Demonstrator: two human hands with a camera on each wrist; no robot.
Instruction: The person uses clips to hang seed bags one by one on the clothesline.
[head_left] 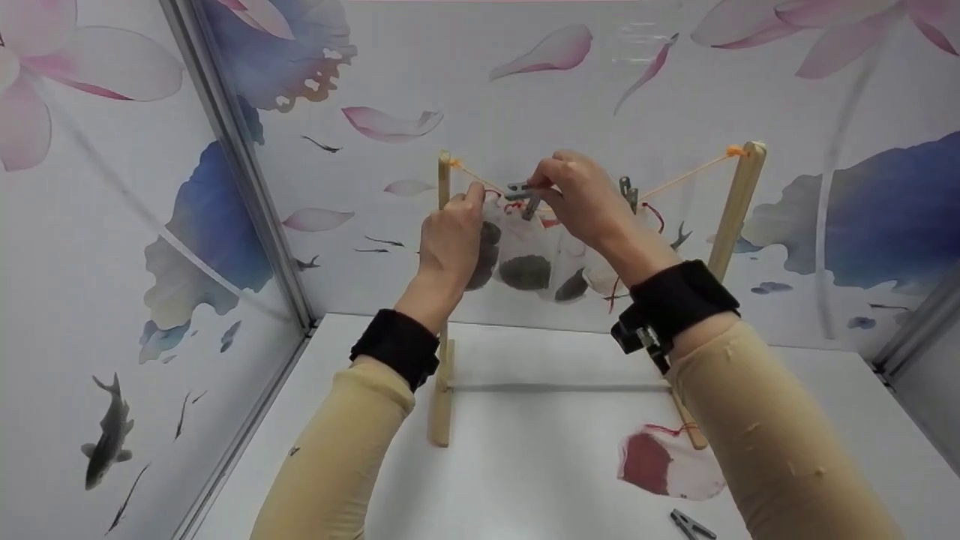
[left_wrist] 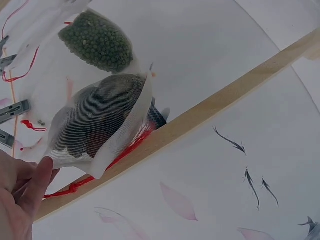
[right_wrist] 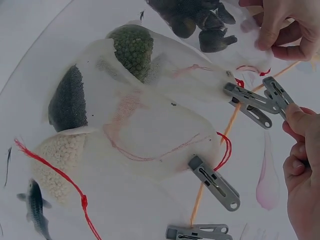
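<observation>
My left hand (head_left: 451,236) pinches the upper edge of a white mesh drawstring bag (left_wrist: 100,115) holding dark, flat pieces, beside the orange line (right_wrist: 230,125). Between the thumb and fingers of my right hand (head_left: 585,195) is a grey clothespin (right_wrist: 278,95), close to the line. Another grey clothespin (right_wrist: 245,102) is clipped on the line at the top of the neighbouring mesh bag of green beans (right_wrist: 132,52). Further along hang a bag with black contents (right_wrist: 69,100) and one with pale grains (right_wrist: 57,155). More clothespins (right_wrist: 215,182) grip the line there.
A wooden stand, with a left post (head_left: 444,176) and right post (head_left: 735,202), carries the line above a white table (head_left: 510,450). On the table lie a mesh bag of red contents (head_left: 646,461) and a loose clothespin (head_left: 691,525). Printed panels (head_left: 450,67) enclose the space.
</observation>
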